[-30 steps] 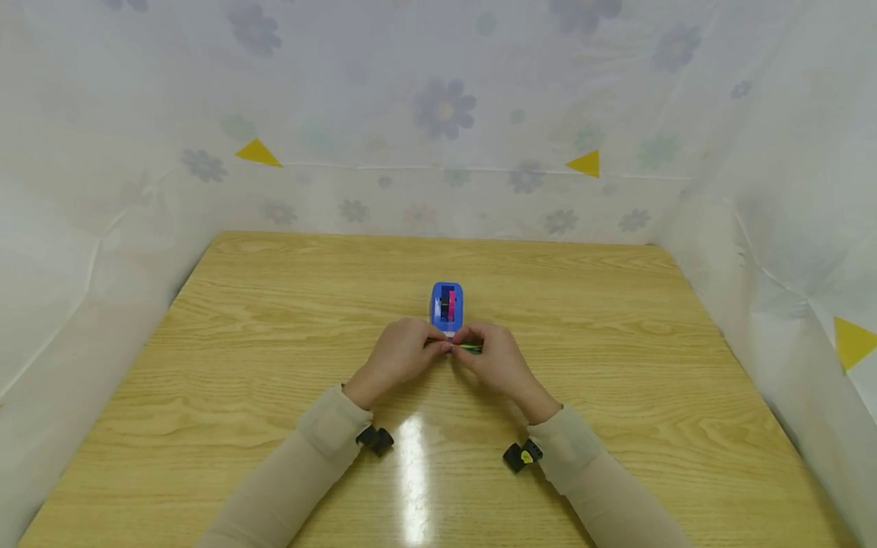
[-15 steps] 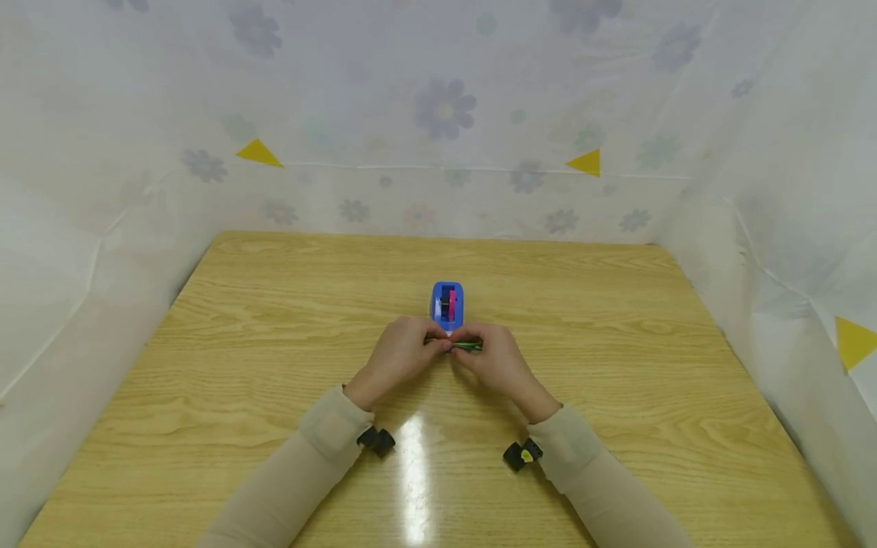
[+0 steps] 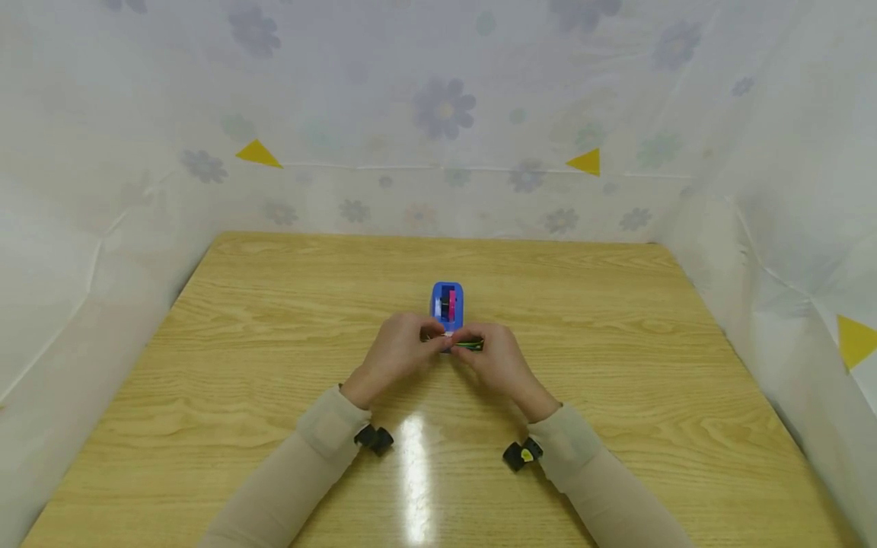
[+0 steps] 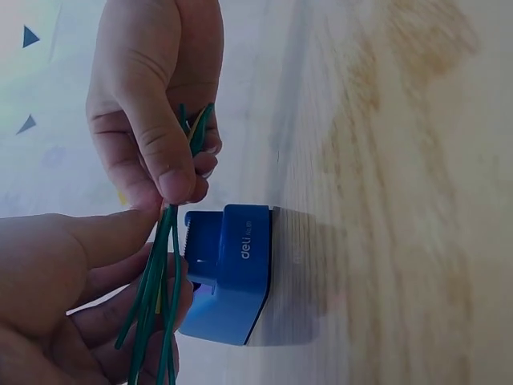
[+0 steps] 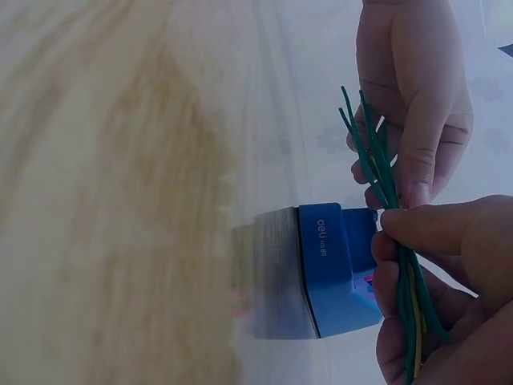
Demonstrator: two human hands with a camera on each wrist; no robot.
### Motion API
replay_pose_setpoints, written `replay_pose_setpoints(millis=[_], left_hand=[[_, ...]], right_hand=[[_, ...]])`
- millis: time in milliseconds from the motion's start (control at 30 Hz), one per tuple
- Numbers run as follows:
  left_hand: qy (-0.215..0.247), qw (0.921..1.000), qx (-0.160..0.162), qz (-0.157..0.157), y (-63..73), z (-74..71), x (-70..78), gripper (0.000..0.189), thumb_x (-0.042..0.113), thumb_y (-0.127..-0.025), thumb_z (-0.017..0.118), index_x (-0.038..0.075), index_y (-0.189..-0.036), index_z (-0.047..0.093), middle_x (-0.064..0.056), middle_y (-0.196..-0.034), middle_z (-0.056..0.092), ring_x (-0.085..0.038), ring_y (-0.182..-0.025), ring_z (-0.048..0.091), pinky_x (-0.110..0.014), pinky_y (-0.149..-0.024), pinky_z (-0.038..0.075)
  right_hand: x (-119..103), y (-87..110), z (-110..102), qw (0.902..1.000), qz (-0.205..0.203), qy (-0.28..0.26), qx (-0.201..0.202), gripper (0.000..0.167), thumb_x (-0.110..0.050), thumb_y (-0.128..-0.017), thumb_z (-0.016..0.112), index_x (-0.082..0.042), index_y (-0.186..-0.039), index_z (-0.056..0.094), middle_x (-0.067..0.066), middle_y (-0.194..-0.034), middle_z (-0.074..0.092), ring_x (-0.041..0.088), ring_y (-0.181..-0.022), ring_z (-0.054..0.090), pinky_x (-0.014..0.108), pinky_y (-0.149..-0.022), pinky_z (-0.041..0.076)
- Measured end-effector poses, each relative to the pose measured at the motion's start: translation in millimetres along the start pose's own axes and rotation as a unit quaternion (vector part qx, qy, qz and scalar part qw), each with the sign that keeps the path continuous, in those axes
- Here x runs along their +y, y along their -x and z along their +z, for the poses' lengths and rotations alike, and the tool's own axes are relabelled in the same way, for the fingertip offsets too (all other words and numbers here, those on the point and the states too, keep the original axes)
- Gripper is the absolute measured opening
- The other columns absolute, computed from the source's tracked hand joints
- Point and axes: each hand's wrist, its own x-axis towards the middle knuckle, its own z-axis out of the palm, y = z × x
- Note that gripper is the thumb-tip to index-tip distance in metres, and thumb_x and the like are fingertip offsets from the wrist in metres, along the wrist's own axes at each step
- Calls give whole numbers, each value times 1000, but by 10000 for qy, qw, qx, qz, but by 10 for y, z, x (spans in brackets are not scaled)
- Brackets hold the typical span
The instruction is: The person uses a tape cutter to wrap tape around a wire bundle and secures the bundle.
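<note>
A bundle of thin green wires [image 4: 151,297] with a yellow one among them stretches between both hands. My left hand [image 3: 397,352] pinches it near the middle, thumb on the near side and fingers behind. Close beside that thumb, my right hand [image 3: 499,364] pinches the same bundle, its fingertips nearly meeting the left ones. Loose wire ends fan out past both hands in the wrist views. Just beyond the fingertips stands a blue tape dispenser [image 4: 247,273] with a pink and black hub, its toothed cutting edge facing the hands.
The wood-grain table [image 3: 274,304] lies under everything. White flower-patterned sheeting [image 3: 384,99] hangs behind and at both sides, with yellow triangles [image 3: 585,162] on it. Small black cameras [image 3: 374,439] sit at both wrists.
My left hand has shifted slightly up and its thumb has moved at the bundle. The right hand keeps its place and its pinch; the tape dispenser has not moved.
</note>
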Motion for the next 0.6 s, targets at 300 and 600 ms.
replay_pose_setpoints(millis=[300, 600], left_hand=[[173, 9996, 144, -163, -10, -22, -14, 14, 19, -97, 66, 11, -104, 76, 1, -99, 73, -11, -82, 66, -27, -70, 54], [128, 9995, 188, -236, -42, 6, -64, 16, 20, -96, 68, 12, -105, 77, -2, -105, 72, -16, -87, 67, -31, -72, 55]], right_hand=[[9, 3, 2, 9999, 126, -65, -31, 7, -5, -88, 75, -6, -94, 77, -1, -93, 74, 16, -91, 67, 37, -81, 54], [23, 4, 16, 9998, 174, -45, -41, 8, -6, -87, 76, -6, -95, 78, 1, -97, 74, 18, -95, 68, 37, -83, 55]])
